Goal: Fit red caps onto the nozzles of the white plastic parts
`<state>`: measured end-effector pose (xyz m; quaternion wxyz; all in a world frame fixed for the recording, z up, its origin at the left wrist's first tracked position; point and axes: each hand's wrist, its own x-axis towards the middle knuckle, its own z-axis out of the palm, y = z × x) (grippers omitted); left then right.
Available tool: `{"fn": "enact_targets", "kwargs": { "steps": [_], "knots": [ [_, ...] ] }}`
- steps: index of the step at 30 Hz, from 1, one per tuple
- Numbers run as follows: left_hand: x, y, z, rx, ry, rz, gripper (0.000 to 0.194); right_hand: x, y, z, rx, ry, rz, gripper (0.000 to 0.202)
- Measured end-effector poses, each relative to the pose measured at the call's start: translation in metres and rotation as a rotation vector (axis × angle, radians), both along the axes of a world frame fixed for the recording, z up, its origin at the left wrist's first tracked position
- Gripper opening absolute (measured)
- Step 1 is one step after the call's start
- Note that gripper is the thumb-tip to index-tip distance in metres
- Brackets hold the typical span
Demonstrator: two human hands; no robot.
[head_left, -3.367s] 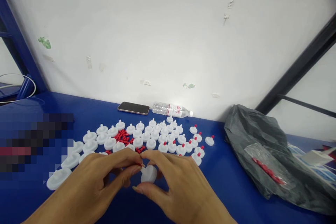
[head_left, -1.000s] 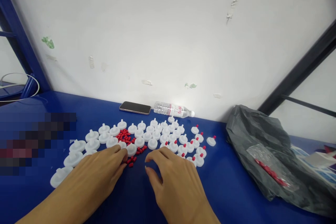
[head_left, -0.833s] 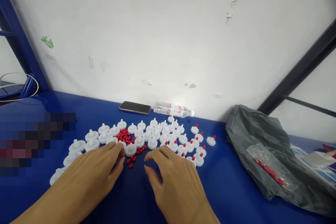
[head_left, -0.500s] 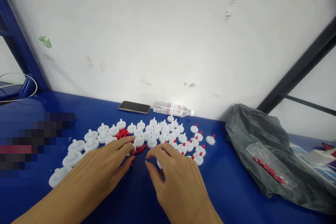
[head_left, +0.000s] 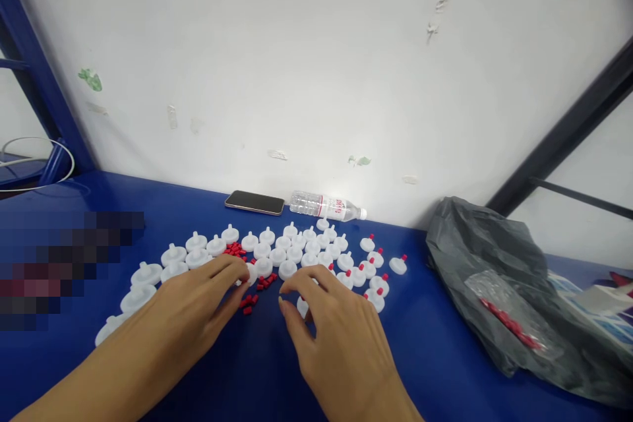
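Left hand [head_left: 208, 300] is hovering at white disc [head_left: 252, 271], thumb and forefinger standing slightly apart about it; whether they are gripping, cannot tell. Right hand [head_left: 336, 323] is arching over capped disc [head_left: 301, 307], thumb and forefinger sitting narrowly apart. Red caps [head_left: 248, 310] are lying between hands.

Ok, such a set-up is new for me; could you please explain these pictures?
There is no machine: these are a person's bare left hand and right hand. Every picture comes from one camera worn on the head, looking forward and down. On the blue tabletop lie many stemmed white discs, some red-tipped, and loose red caps. Behind them are a smartphone and a clear plastic bottle on its side; to the right, a grey plastic bag. The left hand is at one disc; whether it grips is unclear. The right thumb and forefinger stand slightly apart.
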<state>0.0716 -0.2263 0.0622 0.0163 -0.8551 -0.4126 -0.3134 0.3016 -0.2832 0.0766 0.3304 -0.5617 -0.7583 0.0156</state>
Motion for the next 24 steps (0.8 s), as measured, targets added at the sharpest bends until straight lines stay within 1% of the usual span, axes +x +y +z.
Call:
{"fn": "enact_targets", "kwargs": {
  "steps": [2,4,6,7,8,11,12,13,17,20,21,24],
  "knots": [
    [0.002,-0.006,0.009,-0.059,-0.082,0.005,0.028,-0.002,-0.001,0.001,-0.049,0.024,-0.011,0.03],
    [0.005,-0.013,0.015,-0.1,-0.182,-0.019,0.025,-0.003,-0.003,0.001,-0.101,0.058,-0.011,0.054],
    [0.008,-0.021,0.016,-0.135,-0.284,-0.053,0.022,-0.005,-0.004,0.001,-0.146,0.111,-0.007,0.076],
    [0.009,-0.024,0.016,-0.172,-0.318,-0.062,0.021,-0.005,-0.005,0.001,-0.165,0.14,0.005,0.078],
    [0.01,-0.027,0.016,-0.221,-0.343,-0.063,0.021,-0.006,-0.005,0.001,-0.178,0.168,0.025,0.072],
    [0.011,-0.032,0.018,-0.394,-0.42,-0.039,0.023,-0.004,-0.007,0.003,-0.188,0.225,0.075,0.032],
    [0.011,-0.032,0.019,-0.432,-0.458,-0.023,0.022,-0.004,-0.007,0.004,-0.186,0.235,0.079,0.025],
    [0.01,-0.032,0.02,-0.457,-0.497,-0.007,0.022,-0.003,-0.007,0.005,-0.18,0.247,0.065,0.022],
    [0.001,-0.028,0.02,-0.484,-0.609,0.053,0.027,-0.001,-0.005,0.003,-0.166,0.29,0.033,0.028],
    [-0.003,-0.026,0.017,-0.488,-0.636,0.094,0.037,-0.001,-0.005,0.0,-0.129,0.316,-0.016,0.035],
    [-0.003,-0.025,0.017,-0.474,-0.635,0.104,0.037,-0.001,-0.004,-0.001,-0.116,0.316,-0.035,0.037],
    [-0.001,-0.025,0.02,-0.426,-0.606,0.105,0.025,0.001,-0.004,0.0,-0.138,0.292,-0.017,0.043]
  ]
}}
